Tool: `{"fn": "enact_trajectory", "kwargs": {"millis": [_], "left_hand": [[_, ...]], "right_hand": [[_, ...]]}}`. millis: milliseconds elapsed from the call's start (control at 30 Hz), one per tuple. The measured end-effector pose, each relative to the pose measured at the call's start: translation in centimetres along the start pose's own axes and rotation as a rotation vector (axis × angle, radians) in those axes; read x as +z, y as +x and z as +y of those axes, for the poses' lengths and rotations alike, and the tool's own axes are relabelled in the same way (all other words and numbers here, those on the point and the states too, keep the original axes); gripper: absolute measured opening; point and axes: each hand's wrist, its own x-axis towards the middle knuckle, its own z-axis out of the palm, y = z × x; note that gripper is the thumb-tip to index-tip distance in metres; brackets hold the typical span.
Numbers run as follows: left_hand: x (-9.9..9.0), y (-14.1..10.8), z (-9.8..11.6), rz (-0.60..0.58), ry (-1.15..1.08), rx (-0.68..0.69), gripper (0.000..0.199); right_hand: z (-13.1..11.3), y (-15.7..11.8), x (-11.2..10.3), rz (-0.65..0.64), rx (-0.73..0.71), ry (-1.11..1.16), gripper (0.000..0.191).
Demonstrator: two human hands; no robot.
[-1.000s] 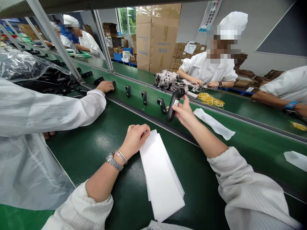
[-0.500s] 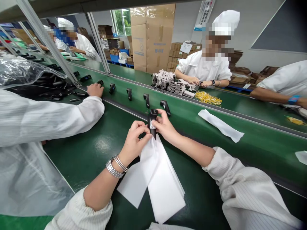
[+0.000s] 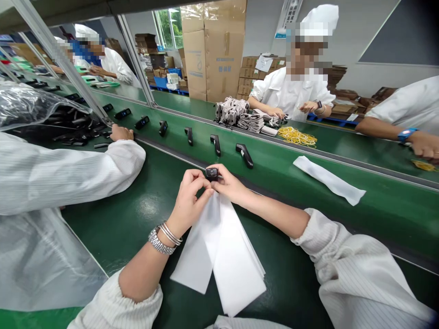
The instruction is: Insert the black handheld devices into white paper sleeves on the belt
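Between my hands a black handheld device point(image 3: 211, 173) stands upright, only its top end showing above the fingers. My left hand point(image 3: 194, 196) pinches the top edge of a thin white sleeve point(image 3: 197, 256), whose mouth lies at the device's lower part. Around the device from the right, my right hand point(image 3: 228, 185) has its fingers closed on it. Beneath, a stack of white sleeves point(image 3: 238, 265) lies fanned on the green table point(image 3: 144, 246). How far the device sits inside the sleeve is hidden by my fingers.
Black devices point(image 3: 244, 155) lie in a row on the green belt point(image 3: 274, 183), with a filled white sleeve point(image 3: 329, 180) to the right. At the left, a co-worker's hand point(image 3: 121, 133) rests by the belt edge. Across sit grey pouches point(image 3: 231, 110), yellow bands point(image 3: 297, 137) and another person point(image 3: 291, 91).
The device in my right hand has sunk lower toward the sleeve's mouth. The devices and filled sleeve on the belt have shifted right. The co-worker's hand at left has drawn back left.
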Motion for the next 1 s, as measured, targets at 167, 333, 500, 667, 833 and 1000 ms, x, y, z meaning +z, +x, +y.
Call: {"fn": "enact_trajectory", "kwargs": {"millis": [167,333,500,667,833,1000], "left_hand": [[-0.1,0.0,-0.1,0.075,0.048,-0.038,0.011],[0.1,-0.1,-1.1,0.117,-0.062,-0.199,0.014],[-0.3,0.3,-2.0,0.131,-0.062,-0.251,0.017],[-1.6,0.5,-2.7,-0.210,0.215,-0.423,0.029],[-1.7,0.2,-2.7,-0.474,0.336,-0.400,0.029],[-0.9,0.1,-2.7,-0.407,0.337,-0.279,0.027]], "right_hand": [[0.4,-0.2,0.5,-0.125,0.116,0.080,0.029],[0.3,-1.1,1.5,-0.233,0.288,0.340,0.038],[-1.5,-0.9,0.3,-0.192,0.294,0.247,0.034],[-4.0,1.1,-8.2,0.265,-0.063,-0.512,0.028],[-2.1,1.7,-16.8,0.574,0.052,-1.442,0.026],[2.2,2.6,-18.9,0.459,0.384,-1.307,0.042]]}}
